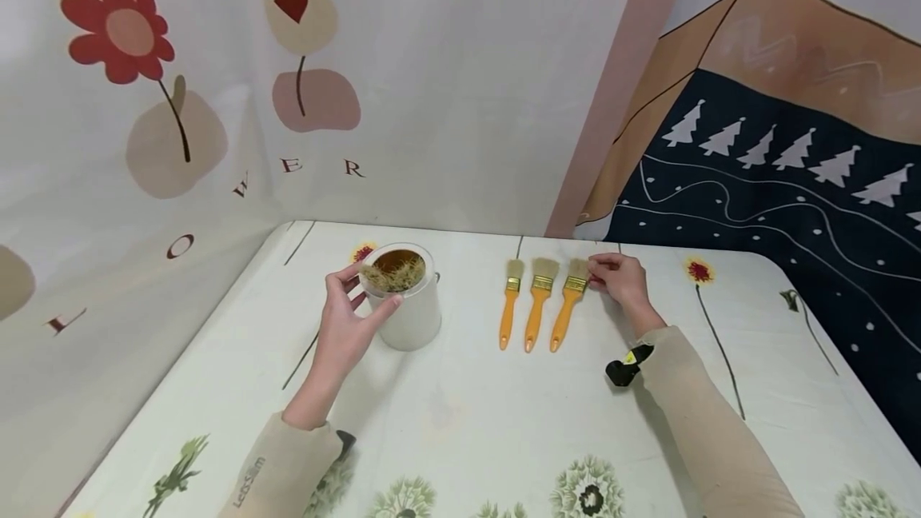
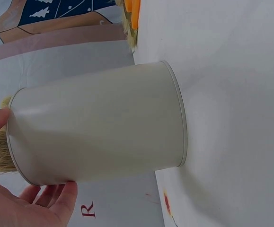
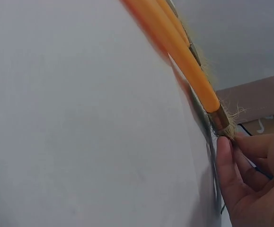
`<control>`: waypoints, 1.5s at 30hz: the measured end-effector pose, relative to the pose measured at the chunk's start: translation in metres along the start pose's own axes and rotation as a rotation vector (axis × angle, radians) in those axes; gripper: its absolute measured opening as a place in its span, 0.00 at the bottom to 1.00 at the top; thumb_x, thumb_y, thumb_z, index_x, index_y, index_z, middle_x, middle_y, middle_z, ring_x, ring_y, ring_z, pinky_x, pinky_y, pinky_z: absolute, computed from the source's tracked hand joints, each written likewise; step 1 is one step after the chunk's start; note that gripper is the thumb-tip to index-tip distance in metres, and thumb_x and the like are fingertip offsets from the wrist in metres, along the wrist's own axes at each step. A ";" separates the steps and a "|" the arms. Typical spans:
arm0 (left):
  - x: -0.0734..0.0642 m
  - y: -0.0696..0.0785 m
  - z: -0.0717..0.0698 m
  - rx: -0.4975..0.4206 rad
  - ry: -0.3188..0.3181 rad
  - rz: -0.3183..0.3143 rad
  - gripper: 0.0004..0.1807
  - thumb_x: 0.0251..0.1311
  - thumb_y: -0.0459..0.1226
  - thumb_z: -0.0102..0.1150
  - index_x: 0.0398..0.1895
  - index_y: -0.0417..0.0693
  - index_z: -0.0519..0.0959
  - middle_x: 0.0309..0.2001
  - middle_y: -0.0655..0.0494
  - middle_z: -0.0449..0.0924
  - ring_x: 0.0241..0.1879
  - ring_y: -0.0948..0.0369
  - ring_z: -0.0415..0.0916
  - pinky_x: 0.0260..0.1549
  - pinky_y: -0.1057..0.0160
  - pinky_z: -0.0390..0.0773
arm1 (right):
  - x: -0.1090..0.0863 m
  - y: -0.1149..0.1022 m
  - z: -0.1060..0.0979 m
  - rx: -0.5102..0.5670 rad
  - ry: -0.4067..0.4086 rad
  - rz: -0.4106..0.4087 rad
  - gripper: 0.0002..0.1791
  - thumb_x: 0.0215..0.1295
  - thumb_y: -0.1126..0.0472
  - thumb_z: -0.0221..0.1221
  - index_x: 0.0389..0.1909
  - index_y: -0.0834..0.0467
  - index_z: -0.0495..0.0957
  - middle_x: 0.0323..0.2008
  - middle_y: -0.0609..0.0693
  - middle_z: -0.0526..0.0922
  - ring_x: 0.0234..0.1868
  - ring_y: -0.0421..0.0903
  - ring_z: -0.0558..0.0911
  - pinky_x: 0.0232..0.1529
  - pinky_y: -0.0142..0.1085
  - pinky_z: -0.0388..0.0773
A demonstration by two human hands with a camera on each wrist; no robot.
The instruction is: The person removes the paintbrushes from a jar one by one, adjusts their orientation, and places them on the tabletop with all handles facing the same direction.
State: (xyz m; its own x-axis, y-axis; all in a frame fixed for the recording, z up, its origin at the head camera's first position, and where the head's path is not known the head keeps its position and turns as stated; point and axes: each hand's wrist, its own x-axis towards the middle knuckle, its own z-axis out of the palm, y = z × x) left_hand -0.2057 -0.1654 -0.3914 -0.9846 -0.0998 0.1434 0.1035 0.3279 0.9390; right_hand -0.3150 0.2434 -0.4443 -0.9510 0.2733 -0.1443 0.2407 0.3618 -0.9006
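A white can (image 1: 410, 323) stands upright on the table, left of centre, with pale brush bristles (image 1: 404, 274) showing at its mouth. My left hand (image 1: 345, 330) grips it near the rim, thumb on the near side and fingers round the left; whatever lies deeper in the can is hidden. To its right, three paintbrushes with orange handles lie side by side, bristles pointing away: a narrow brush (image 1: 508, 306), a middle brush (image 1: 536, 306) and a right-hand brush (image 1: 566, 310). My right hand (image 1: 622, 282) pinches the bristle end of the right-hand brush between thumb and fingers.
A white flower-printed cloth (image 1: 460, 414) covers the table. Behind it hangs a pale curtain (image 1: 460, 102) with printed flowers and letters, and a dark tree-patterned fabric (image 1: 763, 182) at the right. Black wrist gear (image 1: 623, 372) sits beside the right sleeve.
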 end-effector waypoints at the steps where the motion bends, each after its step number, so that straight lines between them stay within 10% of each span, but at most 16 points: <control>1: 0.000 0.000 0.000 -0.001 0.001 0.001 0.42 0.61 0.39 0.68 0.68 0.35 0.52 0.74 0.42 0.55 0.76 0.48 0.55 0.77 0.51 0.63 | 0.000 0.000 0.000 -0.008 0.000 0.001 0.18 0.71 0.63 0.59 0.59 0.65 0.78 0.38 0.47 0.81 0.26 0.28 0.79 0.32 0.20 0.85; 9: 0.001 -0.001 0.001 -0.005 0.003 0.010 0.42 0.60 0.38 0.68 0.68 0.35 0.52 0.74 0.42 0.55 0.76 0.47 0.55 0.77 0.50 0.64 | -0.002 -0.001 -0.004 -0.072 -0.008 -0.021 0.18 0.72 0.64 0.57 0.60 0.64 0.77 0.52 0.60 0.81 0.29 0.31 0.79 0.34 0.19 0.84; 45: 0.000 0.000 -0.002 -0.005 -0.004 0.016 0.42 0.61 0.39 0.68 0.69 0.36 0.52 0.74 0.43 0.55 0.76 0.48 0.55 0.76 0.51 0.64 | -0.020 -0.035 0.000 -0.016 -0.030 -0.151 0.19 0.71 0.67 0.56 0.60 0.67 0.75 0.56 0.65 0.81 0.38 0.33 0.81 0.49 0.29 0.87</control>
State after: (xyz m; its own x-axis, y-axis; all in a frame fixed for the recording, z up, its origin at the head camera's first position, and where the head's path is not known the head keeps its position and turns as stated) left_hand -0.2053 -0.1672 -0.3910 -0.9834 -0.0910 0.1567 0.1195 0.3244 0.9383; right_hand -0.3043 0.2257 -0.4096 -0.9819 0.1881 -0.0201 0.0973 0.4108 -0.9065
